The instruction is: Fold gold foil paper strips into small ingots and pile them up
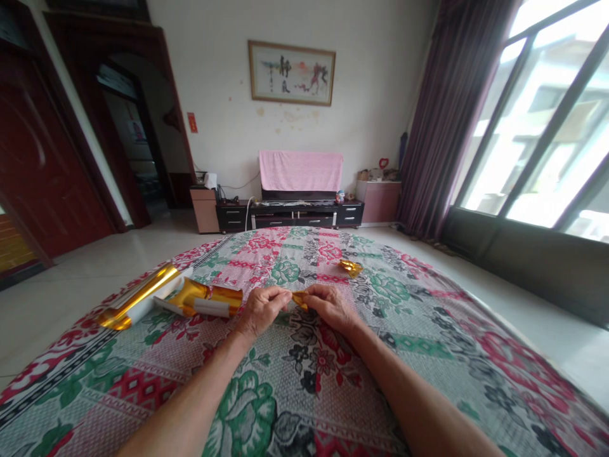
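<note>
A small piece of gold foil [299,299] is stretched between my two hands, low over the middle of the table. My left hand [263,309] pinches its left end between thumb and fingers. The right end is pinched by my right hand [332,306]. Beyond my right hand lies a crumpled gold foil piece [351,268] on the cloth. To the left of my left hand, curled gold foil sheets [190,297] with white undersides rest on the table. My fingers partly hide the held foil.
A flowered cloth covers the round table [390,343]. Past its far edge stand a low black cabinet [276,219] and a screen under a pink cloth [301,170]. Doors are at the left; a purple curtain [447,114] and windows are at the right.
</note>
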{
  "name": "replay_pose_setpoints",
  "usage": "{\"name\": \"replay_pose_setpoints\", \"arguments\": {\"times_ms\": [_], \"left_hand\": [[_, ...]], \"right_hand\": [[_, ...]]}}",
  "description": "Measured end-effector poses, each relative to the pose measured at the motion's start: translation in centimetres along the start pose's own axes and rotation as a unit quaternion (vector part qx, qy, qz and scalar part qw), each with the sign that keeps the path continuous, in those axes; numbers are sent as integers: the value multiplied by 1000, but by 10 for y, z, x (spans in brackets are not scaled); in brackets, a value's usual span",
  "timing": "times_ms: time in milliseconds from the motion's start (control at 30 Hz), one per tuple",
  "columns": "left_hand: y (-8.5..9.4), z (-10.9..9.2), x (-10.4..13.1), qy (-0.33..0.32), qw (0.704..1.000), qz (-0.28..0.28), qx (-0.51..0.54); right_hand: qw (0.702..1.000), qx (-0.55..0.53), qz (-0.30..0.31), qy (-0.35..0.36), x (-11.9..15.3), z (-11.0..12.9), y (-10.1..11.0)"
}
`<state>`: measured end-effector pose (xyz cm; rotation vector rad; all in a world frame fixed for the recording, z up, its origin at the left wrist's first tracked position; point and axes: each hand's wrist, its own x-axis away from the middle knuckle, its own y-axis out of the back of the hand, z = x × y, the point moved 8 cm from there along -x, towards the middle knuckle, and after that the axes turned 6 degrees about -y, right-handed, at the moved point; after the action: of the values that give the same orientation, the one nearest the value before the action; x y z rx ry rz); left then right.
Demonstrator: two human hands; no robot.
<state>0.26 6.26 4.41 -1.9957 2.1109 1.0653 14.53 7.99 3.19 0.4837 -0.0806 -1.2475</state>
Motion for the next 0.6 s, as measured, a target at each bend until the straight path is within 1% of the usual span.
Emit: {"name": "replay_pose_setpoints", "arguments": {"times_ms": [133,233,333,367,433,500,600], "left_hand": [[0,6,-1,15,1000,-15,13],[-3,12,-1,46,997,-18,60],[-11,12,0,73,990,6,122],[-14,10,0,72,988,18,139],[-19,2,0,47,984,43,166],[-19,-3,-2,25,987,36,158],[-11,-1,-3,19,996,-10,89]], "right_hand": [[1000,-17,3,-17,0,0,0],[997,-70,10,-40,-1,-2,1],[989,-142,5,-50,-2,-3,2],[985,-162,4,-50,-2,-3,2],[980,-193,6,-53,-2,-3,0],[977,-205,15,-55,-1,-2,-3],[979,-196,29,-49,-1,1,-8]]}}
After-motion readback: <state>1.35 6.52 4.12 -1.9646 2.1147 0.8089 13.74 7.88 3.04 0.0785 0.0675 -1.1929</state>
